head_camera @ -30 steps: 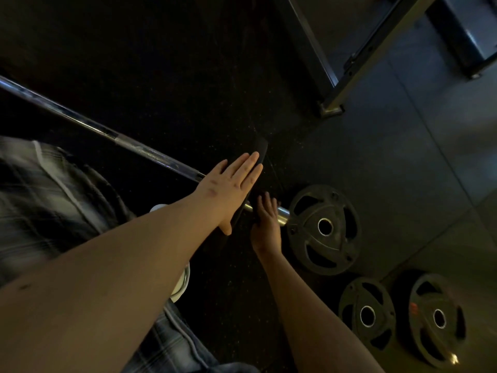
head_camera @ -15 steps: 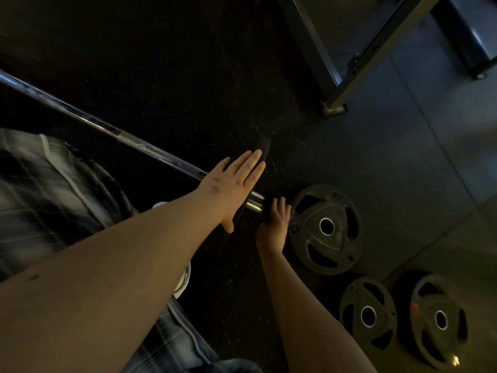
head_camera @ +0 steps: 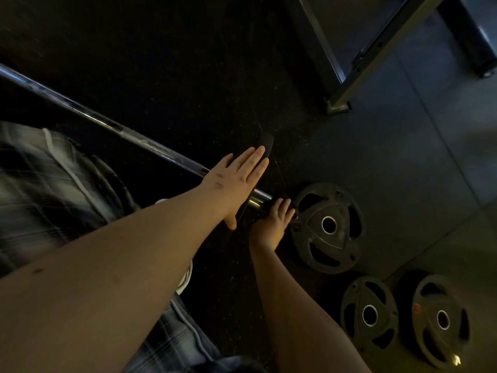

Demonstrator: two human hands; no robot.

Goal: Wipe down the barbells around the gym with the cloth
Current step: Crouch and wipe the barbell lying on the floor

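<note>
Two hands are at the barbell [head_camera: 150, 144]: the left hand [head_camera: 234, 181] presses flat, fingers straight, against an edge-on weight plate [head_camera: 265, 142] on the bar. Just below it, the right hand [head_camera: 273, 224] curls its fingers over the sleeve end. It is too dark to make out a cloth there, and three loose plates [head_camera: 317, 238] lie right of that hand.

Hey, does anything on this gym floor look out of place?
Three weight plates lie loose on the floor beside the barbell end, not racked. It's dim, but nothing looks spilled or damaged.
</note>
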